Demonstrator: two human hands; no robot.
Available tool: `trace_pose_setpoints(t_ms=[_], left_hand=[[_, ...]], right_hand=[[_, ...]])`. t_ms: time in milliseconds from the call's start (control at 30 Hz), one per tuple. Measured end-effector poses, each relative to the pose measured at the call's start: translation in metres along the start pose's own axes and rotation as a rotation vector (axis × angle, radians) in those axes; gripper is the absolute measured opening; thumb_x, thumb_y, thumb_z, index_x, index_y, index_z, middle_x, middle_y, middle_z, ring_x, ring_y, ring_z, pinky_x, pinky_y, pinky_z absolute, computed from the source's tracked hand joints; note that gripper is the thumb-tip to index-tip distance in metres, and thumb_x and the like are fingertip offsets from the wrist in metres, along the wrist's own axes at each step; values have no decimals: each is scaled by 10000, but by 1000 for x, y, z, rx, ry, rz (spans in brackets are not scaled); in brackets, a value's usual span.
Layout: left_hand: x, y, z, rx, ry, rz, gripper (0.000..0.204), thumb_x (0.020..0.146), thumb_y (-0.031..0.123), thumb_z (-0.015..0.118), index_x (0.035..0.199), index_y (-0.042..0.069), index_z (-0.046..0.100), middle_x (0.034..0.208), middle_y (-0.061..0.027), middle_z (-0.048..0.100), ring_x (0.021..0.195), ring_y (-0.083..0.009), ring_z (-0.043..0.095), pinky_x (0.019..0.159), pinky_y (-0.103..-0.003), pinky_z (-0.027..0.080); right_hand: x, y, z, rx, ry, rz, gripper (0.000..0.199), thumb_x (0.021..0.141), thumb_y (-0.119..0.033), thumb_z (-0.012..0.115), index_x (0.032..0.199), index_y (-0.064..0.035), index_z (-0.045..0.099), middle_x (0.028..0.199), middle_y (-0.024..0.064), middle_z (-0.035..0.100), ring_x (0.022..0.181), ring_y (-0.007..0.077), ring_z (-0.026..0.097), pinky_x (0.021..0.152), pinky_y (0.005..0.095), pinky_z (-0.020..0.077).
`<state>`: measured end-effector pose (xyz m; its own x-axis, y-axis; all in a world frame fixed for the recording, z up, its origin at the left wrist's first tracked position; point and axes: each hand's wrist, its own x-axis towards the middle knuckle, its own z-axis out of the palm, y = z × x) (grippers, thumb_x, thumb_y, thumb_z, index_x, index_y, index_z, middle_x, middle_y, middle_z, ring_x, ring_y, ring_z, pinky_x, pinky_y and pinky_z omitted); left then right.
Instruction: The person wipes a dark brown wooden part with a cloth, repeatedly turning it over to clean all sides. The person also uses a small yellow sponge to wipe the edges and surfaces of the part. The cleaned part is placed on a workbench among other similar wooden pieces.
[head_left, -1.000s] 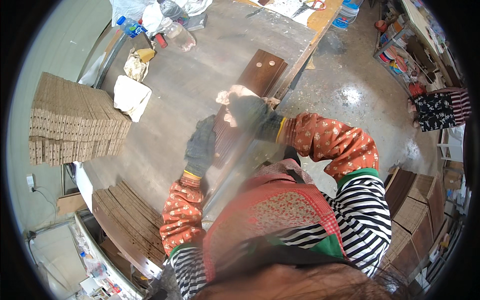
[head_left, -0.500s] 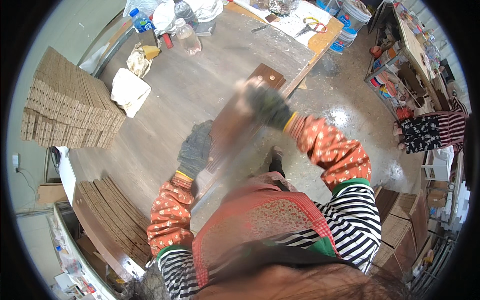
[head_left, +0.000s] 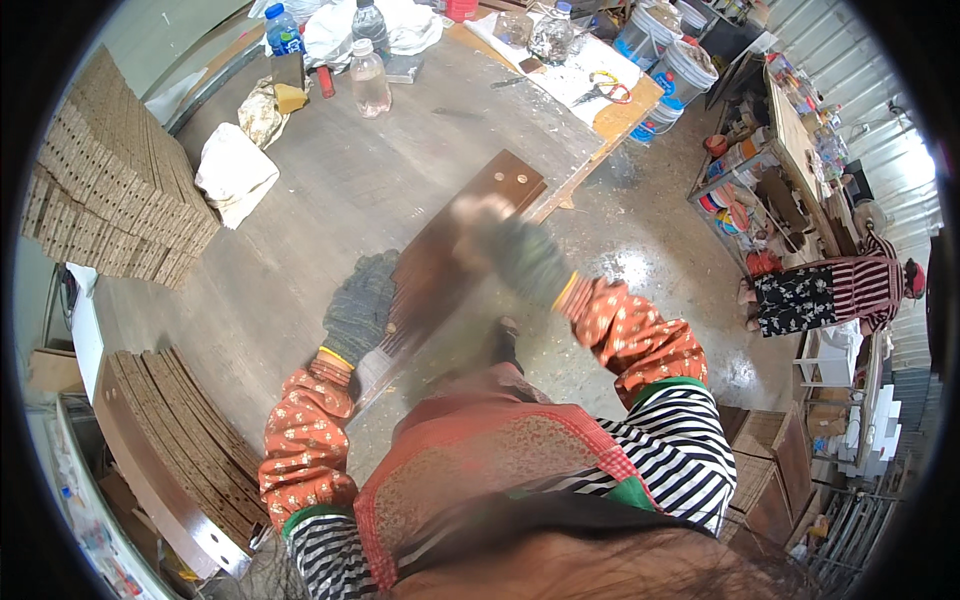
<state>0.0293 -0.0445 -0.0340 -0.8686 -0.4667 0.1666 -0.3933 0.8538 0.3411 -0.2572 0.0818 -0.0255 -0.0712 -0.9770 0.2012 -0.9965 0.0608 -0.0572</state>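
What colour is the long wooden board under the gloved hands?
Dark brown long wooden board, seen in the head view.

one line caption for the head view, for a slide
Gloved left hand steadies a dark wooden board while the blurred right hand rubs it.

The gloved left hand (head_left: 360, 305) lies flat, palm down, on the near end of the brown board (head_left: 450, 250). The gloved right hand (head_left: 515, 250), blurred, rests farther along it, forearm bent.

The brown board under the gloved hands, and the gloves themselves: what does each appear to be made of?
Brown board: probably wood or plywood with a dark glossy coat; it reflects light and has drilled holes. Left hand and right hand wear grey gloves, seemingly knitted fabric, with yellow cuffs.
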Motion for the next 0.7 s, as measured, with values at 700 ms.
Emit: trace_pose_setpoints(t_ms=[700], left_hand=[[9, 23, -25, 310, -115, -154, 471, 1021, 198, 519, 1472, 60, 507, 1425, -185, 585, 1360, -395, 519, 1160, -525, 364]], right_hand=[[57, 189, -39, 478, -79, 326, 487, 953, -351, 615, 1391, -138, 605, 1385, 157, 609, 1153, 336, 658, 904, 461, 548]])
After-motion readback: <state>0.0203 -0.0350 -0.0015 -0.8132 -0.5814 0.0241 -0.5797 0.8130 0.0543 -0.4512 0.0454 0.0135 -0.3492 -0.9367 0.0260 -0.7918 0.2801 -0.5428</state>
